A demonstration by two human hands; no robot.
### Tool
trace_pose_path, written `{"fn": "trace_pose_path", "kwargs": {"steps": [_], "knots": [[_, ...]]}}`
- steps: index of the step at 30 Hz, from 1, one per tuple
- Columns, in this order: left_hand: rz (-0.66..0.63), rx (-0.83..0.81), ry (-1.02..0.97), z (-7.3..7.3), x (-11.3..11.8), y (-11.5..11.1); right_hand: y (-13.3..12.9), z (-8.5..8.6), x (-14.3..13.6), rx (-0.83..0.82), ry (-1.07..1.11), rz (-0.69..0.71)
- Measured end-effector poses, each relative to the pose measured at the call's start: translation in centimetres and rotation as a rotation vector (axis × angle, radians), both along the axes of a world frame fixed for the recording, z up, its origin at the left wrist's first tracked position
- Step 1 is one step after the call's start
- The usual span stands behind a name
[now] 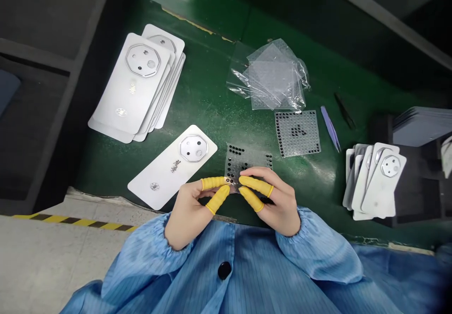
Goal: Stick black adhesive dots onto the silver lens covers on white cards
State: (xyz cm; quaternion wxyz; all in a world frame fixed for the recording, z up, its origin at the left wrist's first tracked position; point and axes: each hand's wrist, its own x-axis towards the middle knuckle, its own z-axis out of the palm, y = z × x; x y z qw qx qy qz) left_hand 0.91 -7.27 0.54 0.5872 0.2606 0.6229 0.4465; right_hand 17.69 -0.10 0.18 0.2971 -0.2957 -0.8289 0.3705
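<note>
A clear sheet dotted with small black round pieces [235, 163] lies at the table's front edge, its near edge raised between my two hands. My left hand [189, 205] pinches the near left corner with thumb and forefinger, both in yellow finger cots. From the other side, my right hand [278, 201] closes its yellow-capped thumb and finger on the near edge; whether a loose piece is between them is hidden. Left of the sheet, a white phone back cover [165, 175] with an octagonal camera ring lies flat and tilted, close to my left hand.
Stacked white phone covers [120, 97] stand at the back left, with another pile [377, 196] at the right. A second dotted sheet [298, 135], clear plastic bags [271, 76], purple tweezers [330, 128] and dark tweezers [344, 109] lie beyond my right hand. A dark rack [423, 177] borders the right.
</note>
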Motion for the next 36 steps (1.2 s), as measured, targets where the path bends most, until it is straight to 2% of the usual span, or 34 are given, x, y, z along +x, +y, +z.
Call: {"fn": "trace_pose_path", "kwargs": {"steps": [2,7,12,14,18,20,23,25,27,29,31,33,36], "knots": [[-0.008,0.015,0.012,0.1,0.1,-0.1,0.1,0.0,-0.4,0.018,0.012,-0.014],[-0.105,0.079,0.185,-0.4,0.2,-0.6,0.2,-0.3,-0.3,0.138,-0.055,0.136],[-0.209,0.162,0.293,-1.0,-0.3,-0.6,-0.1,-1.5,-0.5,0.097,-0.034,0.116],[-0.237,0.194,0.341,-1.2,-0.6,-0.4,-0.2,-2.1,-1.0,0.042,0.031,0.093],[-0.318,0.262,0.403,-0.8,-1.2,-0.4,0.1,-2.5,-2.0,-0.233,0.151,-0.066],[-0.275,0.296,0.552,-0.4,-2.0,-0.8,0.3,-2.5,-2.2,-0.282,0.174,-0.15],[-0.115,0.31,1.049,-0.2,-3.7,-1.5,0.5,-2.4,-2.2,-0.205,0.164,-0.196],[-0.107,0.263,1.295,-0.6,-5.0,-1.7,0.6,-2.5,-2.1,-0.124,0.154,-0.199],[-0.155,0.158,1.349,-1.0,-6.3,-1.5,0.6,-2.5,-2.0,-0.047,0.15,-0.204],[-0.194,0.01,1.268,-1.0,-7.5,-0.8,0.7,-2.6,-1.9,0.005,0.157,-0.212],[-0.217,-0.101,1.037,0.0,-8.7,0.2,0.8,-2.5,-1.8,0.025,0.177,-0.225],[-0.191,-0.141,0.671,1.8,-9.4,1.3,0.9,-2.4,-1.7,0.022,0.197,-0.243],[-0.088,-0.182,0.097,5.5,-9.1,2.4,1.0,-2.2,-1.6,-0.015,0.202,-0.259]]}}
